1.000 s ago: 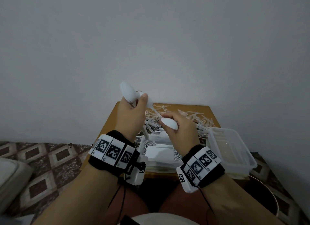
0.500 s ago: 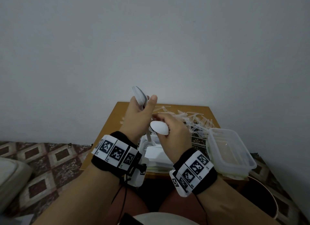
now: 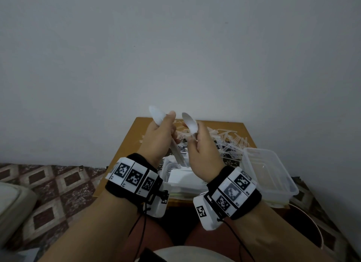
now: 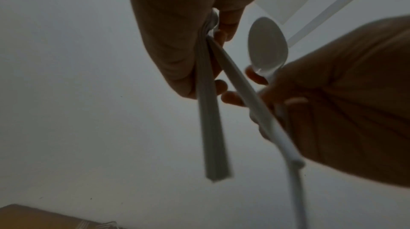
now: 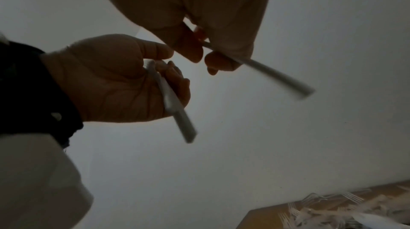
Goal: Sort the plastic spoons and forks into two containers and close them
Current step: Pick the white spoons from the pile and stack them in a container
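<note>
Your left hand [image 3: 159,138] grips a nested spoon stack [image 3: 156,115] upright, so the single spoon [image 3: 189,123] pinched in your right hand [image 3: 203,150] can nest on

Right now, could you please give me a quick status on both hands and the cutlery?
Left hand grips stacked spoons. Right hand pinches one spoon, raised. Forks loose on table; clear container open. Nothing in the way.
</note>
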Demonstrator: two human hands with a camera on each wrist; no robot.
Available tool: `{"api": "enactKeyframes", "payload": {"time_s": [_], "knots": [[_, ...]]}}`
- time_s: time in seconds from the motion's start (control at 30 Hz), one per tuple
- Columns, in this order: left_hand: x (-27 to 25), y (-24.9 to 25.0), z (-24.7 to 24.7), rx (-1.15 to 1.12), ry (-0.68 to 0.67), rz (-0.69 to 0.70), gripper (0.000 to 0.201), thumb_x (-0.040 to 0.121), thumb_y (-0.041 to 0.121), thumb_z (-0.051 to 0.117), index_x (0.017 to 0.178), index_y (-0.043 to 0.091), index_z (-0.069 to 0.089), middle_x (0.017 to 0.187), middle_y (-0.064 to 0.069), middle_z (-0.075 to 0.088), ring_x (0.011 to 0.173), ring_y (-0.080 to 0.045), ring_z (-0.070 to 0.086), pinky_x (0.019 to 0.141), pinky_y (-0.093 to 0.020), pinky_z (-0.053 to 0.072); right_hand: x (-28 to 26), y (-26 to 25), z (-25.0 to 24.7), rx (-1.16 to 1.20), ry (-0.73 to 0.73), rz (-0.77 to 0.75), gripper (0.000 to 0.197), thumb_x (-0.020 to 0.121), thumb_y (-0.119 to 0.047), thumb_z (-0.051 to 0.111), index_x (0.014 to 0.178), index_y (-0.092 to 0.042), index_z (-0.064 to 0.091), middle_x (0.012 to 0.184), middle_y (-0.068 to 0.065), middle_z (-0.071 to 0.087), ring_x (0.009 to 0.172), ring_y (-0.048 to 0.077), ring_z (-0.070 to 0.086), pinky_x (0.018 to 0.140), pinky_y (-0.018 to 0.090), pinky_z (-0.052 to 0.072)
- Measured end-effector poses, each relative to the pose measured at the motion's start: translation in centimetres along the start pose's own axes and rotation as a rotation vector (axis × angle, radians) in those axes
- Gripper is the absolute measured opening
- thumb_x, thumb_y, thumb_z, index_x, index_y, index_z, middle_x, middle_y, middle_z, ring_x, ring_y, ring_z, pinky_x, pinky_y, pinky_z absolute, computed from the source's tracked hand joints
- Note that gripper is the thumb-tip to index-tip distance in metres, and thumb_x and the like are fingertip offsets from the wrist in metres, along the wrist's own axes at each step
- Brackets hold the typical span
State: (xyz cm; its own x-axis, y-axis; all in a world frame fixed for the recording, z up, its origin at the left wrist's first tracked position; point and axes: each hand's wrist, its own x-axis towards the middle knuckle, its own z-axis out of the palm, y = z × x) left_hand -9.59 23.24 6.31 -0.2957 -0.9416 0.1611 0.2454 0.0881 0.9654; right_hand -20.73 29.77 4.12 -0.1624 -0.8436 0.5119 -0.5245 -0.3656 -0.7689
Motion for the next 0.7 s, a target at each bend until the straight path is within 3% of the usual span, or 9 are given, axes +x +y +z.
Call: {"api": "enactKeyframes", "payload": {"time_s": [0.07,0.13,0.2,0.33,0.43,0.5,0.63,0.7], "knots": [[-0.1,-0.1,0.3,0.005,-0.027,0.007,0.032,0.091,0.043,0.051,0.067,0.021,0.05,0.057,0.006,0.043,0.053,-0.012,0.045,0.056,-0.03,0.039,0.0,-0.1,0.1,-0.072,0.097,-0.069,0.013,0.099,-0.006,0.047,0.107,-0.01,0.056,0.086,-0.001,0.049,0.075,0.017,0.05,0.066,0.028,0.04],[-0.2,-0.2,0.5,-0.001,-0.028,-0.004,0.025,0.097,0.036,0.048,0.083,0.015,0.051,0.06,0.005,0.045,0.056,-0.012,0.047,0.055,-0.029,0.041,-0.1,-0.1,0.2,-0.122,0.157,-0.102,0.014,0.1,-0.01,0.049,0.097,-0.003,0.06,0.085,0.005,0.055,0.077,0.023,0.054,0.067,0.034,0.043],[-0.2,-0.4,0.7,-0.033,-0.036,-0.028,0.022,0.098,0.034,0.047,0.094,0.013,0.05,0.063,0.007,0.046,0.056,-0.011,0.048,0.057,-0.03,0.043,-0.2,-0.1,0.3,-0.174,0.17,-0.116,0.02,0.102,-0.013,0.047,0.106,-0.003,0.063,0.09,0.004,0.055,0.079,0.015,0.05,0.068,0.024,0.038],[-0.5,-0.5,1.0,-0.023,-0.069,0.018,0.035,0.1,0.048,0.04,0.104,0.017,0.056,0.069,0.01,0.054,0.065,-0.008,0.054,0.066,-0.028,0.044,-0.3,-0.1,0.7,-0.172,0.122,-0.1,0.033,0.101,-0.005,0.041,0.13,0.001,0.056,0.096,0.007,0.046,0.082,-0.005,0.041,0.074,0.005,0.032],[-0.7,-0.2,1.3,-0.028,-0.071,0.064,0.061,0.09,0.057,0.04,0.125,0.008,0.051,0.081,0.008,0.062,0.081,-0.011,0.061,0.07,-0.026,0.051,-0.5,-0.2,0.9,-0.147,0.234,-0.143,0.031,0.097,-0.003,0.05,0.125,-0.005,0.063,0.096,0.004,0.06,0.081,-0.005,0.049,0.075,0.004,0.037],[-0.7,-0.1,1.2,-0.044,-0.055,0.084,0.075,0.083,0.06,0.041,0.133,0.004,0.044,0.081,0.007,0.062,0.079,-0.009,0.062,0.068,-0.024,0.053,-0.5,-0.2,0.8,-0.055,0.286,-0.119,0.028,0.095,-0.006,0.056,0.119,-0.012,0.068,0.101,-0.002,0.07,0.086,0.001,0.061,0.077,0.01,0.047],[-0.8,0.1,1.1,-0.023,-0.053,0.1,0.073,0.08,0.062,0.044,0.122,0.003,0.045,0.083,0.002,0.056,0.077,-0.013,0.059,0.067,-0.026,0.05,-0.7,-0.1,1.2,-0.023,0.254,-0.121,0.025,0.094,-0.008,0.059,0.115,-0.015,0.07,0.099,-0.005,0.07,0.084,0.009,0.064,0.074,0.024,0.054],[-0.9,0.2,1.1,-0.013,-0.05,0.09,0.06,0.078,0.063,0.048,0.103,0.008,0.048,0.076,0.003,0.054,0.067,-0.009,0.056,0.058,-0.021,0.049,-0.7,-0.1,1.3,-0.056,0.247,-0.172,0.024,0.095,-0.009,0.059,0.116,-0.013,0.07,0.095,-0.007,0.066,0.082,0.005,0.059,0.075,0.019,0.05]]}}
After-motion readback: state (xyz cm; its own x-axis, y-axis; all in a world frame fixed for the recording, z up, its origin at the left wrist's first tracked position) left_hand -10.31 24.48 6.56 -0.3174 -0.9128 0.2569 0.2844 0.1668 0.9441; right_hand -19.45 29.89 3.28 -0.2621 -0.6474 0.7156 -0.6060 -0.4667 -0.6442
